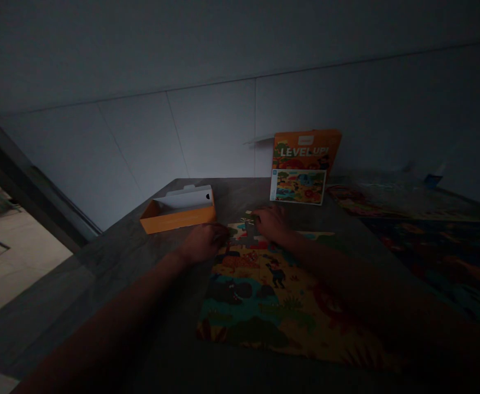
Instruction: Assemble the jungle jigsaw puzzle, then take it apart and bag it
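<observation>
A jigsaw puzzle [260, 279] with a hippo, a leopard and a small figure lies mostly joined on the grey table. Its far edge has a gap near the left corner. My right hand [271, 221] reaches over that far edge, fingers closed on a puzzle piece [249, 216] beside the gap. My left hand [204, 241] rests at the puzzle's far left corner with its fingers curled in. Whatever those fingers hold, if anything, is hidden. The scene is dim, and my right forearm covers part of the puzzle's right side.
An open orange box tray [178, 220] stands beyond my left hand. The upright "LEVEL UP!" puzzle box [305, 150] is near the wall, a picture card [298, 187] leaning against its front. A darker puzzle [440, 257] and clear plastic wrapping [387, 183] lie to the right.
</observation>
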The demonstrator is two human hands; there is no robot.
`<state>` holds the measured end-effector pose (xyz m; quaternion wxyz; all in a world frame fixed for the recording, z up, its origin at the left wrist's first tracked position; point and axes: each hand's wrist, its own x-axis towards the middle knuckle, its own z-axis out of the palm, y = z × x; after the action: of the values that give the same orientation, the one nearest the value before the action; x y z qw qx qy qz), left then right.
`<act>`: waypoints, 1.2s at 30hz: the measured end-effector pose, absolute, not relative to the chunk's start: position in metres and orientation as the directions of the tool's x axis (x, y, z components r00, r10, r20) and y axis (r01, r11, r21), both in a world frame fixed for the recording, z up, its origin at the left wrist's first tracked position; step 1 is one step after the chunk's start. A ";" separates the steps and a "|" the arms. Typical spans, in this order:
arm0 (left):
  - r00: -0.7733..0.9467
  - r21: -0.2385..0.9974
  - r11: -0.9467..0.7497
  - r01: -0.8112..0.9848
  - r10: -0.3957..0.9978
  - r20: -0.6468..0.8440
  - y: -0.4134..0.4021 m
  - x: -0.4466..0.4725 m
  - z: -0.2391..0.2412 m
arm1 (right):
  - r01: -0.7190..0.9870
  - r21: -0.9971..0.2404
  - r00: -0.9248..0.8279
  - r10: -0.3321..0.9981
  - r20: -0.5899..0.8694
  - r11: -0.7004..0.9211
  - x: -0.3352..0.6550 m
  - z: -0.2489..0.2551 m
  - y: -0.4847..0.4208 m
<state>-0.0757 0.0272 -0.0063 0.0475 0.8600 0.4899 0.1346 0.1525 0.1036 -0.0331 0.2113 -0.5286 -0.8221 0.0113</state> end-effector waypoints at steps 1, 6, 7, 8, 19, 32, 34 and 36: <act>0.501 0.216 -0.534 0.818 0.844 0.190 0.027 -0.075 -0.007 | 0.864 -0.244 -0.348 0.872 0.344 0.441 0.154 -0.033 0.105; 0.542 0.225 -0.571 0.789 0.821 0.180 0.024 -0.070 -0.005 | 0.792 -0.248 -0.444 0.805 0.393 0.557 0.157 -0.028 0.110; 0.548 0.222 -0.574 0.789 0.819 0.171 0.023 -0.069 -0.004 | 0.763 -0.245 -0.483 0.779 0.399 0.598 0.156 -0.026 0.109; 0.558 0.217 -0.580 0.785 0.814 0.160 0.022 -0.068 -0.003 | 0.730 -0.242 -0.525 0.751 0.400 0.639 0.156 -0.025 0.108; 0.648 0.231 -0.677 0.699 0.736 0.197 0.021 -0.067 -0.003 | 0.654 -0.199 -0.637 0.673 0.376 0.730 0.151 -0.029 0.105; 0.666 0.249 -0.696 0.674 0.718 0.204 0.020 -0.067 -0.003 | 0.741 -0.141 -0.597 0.741 0.309 0.656 0.143 -0.020 0.085; 0.663 0.256 -0.692 0.675 0.721 0.201 0.021 -0.068 -0.004 | 0.753 -0.148 -0.583 0.754 0.302 0.642 0.142 -0.019 0.082; 0.663 0.265 -0.689 0.675 0.724 0.192 0.022 -0.068 -0.004 | 0.757 -0.171 -0.571 0.766 0.294 0.630 0.142 -0.020 0.083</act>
<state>-0.0683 0.0216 -0.0045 0.0858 0.9078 0.3851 0.1423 0.1416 0.0830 -0.0199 0.1725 -0.4296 -0.8863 0.0131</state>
